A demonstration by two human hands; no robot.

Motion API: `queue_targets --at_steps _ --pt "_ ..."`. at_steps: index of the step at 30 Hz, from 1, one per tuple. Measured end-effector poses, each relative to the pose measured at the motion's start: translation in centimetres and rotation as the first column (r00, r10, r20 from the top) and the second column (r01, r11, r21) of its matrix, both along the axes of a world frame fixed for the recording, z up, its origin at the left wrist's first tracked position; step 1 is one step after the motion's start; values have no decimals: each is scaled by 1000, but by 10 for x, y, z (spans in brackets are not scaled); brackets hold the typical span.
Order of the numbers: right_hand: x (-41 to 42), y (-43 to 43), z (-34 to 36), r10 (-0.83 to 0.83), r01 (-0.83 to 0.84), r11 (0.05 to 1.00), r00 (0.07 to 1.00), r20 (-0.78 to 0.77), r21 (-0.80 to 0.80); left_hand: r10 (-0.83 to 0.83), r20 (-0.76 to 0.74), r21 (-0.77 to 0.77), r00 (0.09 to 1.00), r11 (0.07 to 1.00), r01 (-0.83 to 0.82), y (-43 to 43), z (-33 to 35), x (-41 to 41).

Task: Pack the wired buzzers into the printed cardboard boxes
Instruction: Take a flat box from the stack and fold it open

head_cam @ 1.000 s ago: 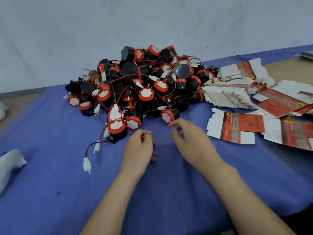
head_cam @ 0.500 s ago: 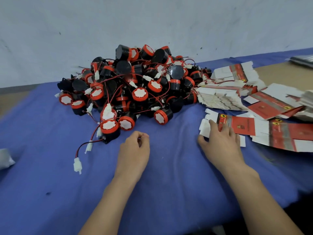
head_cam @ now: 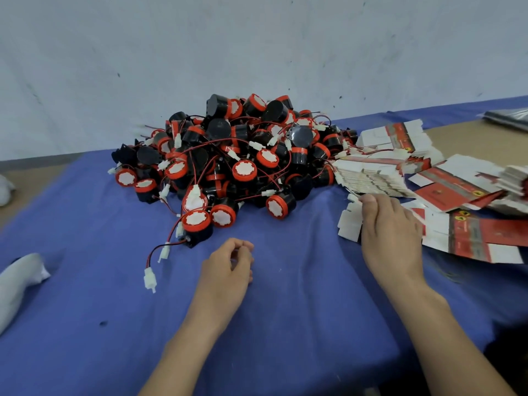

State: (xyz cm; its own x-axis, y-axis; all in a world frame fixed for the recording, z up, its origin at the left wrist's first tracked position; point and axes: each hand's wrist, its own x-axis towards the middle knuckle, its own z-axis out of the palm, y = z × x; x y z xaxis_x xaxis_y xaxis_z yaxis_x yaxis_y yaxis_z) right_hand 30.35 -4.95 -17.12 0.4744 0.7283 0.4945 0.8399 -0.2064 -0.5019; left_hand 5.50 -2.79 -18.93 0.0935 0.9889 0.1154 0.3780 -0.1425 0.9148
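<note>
**Q:** What do you have on the head view?

**A:** I see a big pile of wired buzzers (head_cam: 237,164) in the centre of the frame, on the blue cloth of the tabletop (head_cam: 285,324). They have black bodies, red caps with white faces, and red-and-black leads ending in white plugs. One buzzer (head_cam: 197,224) sits at the lower left edge of the pile, and its white connector (head_cam: 150,278) trails down and left from it across the cloth.

**Q:** And the boxes?

**A:** They are all flattened, red and white, and spread over the right of the frame. A thick stack of flat boxes (head_cam: 371,178) touches the pile's right side. Loose ones overlap below and to the right of it.

**Q:** Where are the hands?

**A:** My right hand (head_cam: 390,232) lies palm down on one flat box (head_cam: 350,224) at centre right. Its fingers lie loosely across the card and the thumb points up toward the stack. I can't tell whether the thumb hooks under an edge. My left hand (head_cam: 228,270) rests on the cloth just below the pile, fingers loosely curled toward the thumb, holding nothing.

**Q:** Anything else?

**A:** There is a white cloth (head_cam: 17,281) at the lower left edge and a pale wall (head_cam: 257,52) across the top.
</note>
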Motion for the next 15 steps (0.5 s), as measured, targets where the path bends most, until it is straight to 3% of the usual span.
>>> queue_targets --at_steps 3,6,8,11,15 --pt "-19 -5 11 200 -158 944 972 -123 289 -25 6 68 1000 997 25 -6 3 2" --pt "-48 -10 21 498 -294 830 775 -389 474 -21 53 166 998 986 12 -12 9 7" --pt "-62 -10 25 569 -311 810 620 -540 497 -18 90 213 996 977 -2 -15 11 11" --pt "-65 -3 28 540 -260 841 429 -724 474 -16 132 293 991 956 -24 -17 14 15" --pt "-65 8 24 538 -327 831 264 -801 450 -44 167 370 985 929 -22 -13 22 17"
